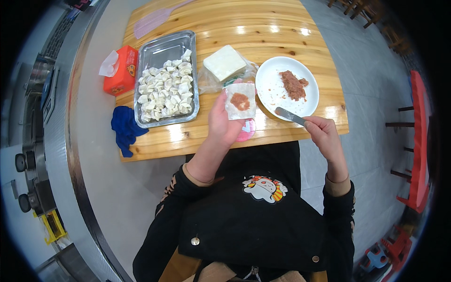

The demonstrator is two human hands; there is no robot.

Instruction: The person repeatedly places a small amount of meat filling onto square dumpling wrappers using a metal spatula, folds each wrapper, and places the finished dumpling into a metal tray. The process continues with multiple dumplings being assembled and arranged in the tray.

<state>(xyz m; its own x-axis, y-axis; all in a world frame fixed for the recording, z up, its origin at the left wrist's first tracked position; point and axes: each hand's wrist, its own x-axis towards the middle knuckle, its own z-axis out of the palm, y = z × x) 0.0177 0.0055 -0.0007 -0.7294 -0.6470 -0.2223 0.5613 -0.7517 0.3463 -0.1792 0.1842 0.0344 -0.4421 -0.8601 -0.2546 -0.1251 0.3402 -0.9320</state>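
On the palm of my left hand (221,120) lies a square wonton wrapper (230,113) with a smear of minced meat (240,101) at its middle. My right hand (322,135) grips a flat metal spatula (294,117), whose tip reaches over the near rim of a white plate (262,84). A mound of minced meat (293,86) sits on that plate. Behind my left hand, a stack of square wrappers (224,63) rests on a clear plastic bag (208,81). Many folded wontons (167,91) fill the nearer part of a metal tray (160,46) on the left.
The wooden table (225,31) also bears a red tissue box (123,68), a pink fly swatter (153,23) and a round pink item (246,132) partly under my left hand. A blue cloth (125,127) hangs at the left edge. A metal-edged counter (68,148) runs beyond.
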